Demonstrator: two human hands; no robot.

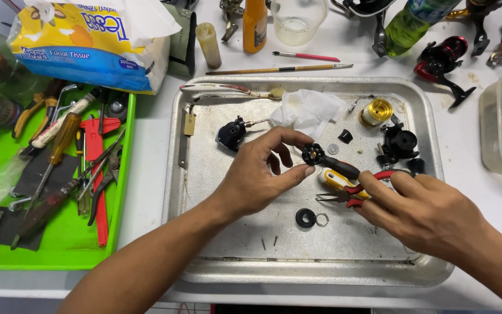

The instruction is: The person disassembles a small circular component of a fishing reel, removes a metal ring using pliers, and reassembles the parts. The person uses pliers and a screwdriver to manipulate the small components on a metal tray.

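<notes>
My left hand (260, 171) pinches a small black star-shaped knob (313, 154) on the end of a black handle piece (339, 167), over a metal tray (204, 244). My right hand (422, 212) grips red-handled needle-nose pliers (350, 196), whose tips point left just above the tray. A yellow-handled tool (333, 179) lies under the pliers. A black ring (305, 218) and a metal nut (322, 219) rest on the tray below the hands.
The tray also carries a black reel body (231, 134), a white tissue (309, 110), a gold spool (376, 111), a black reel part (399, 144) and a toothbrush (228, 90). A green tool tray (59, 244) sits left. Tissue pack, bottles, cup and fishing reels line the back.
</notes>
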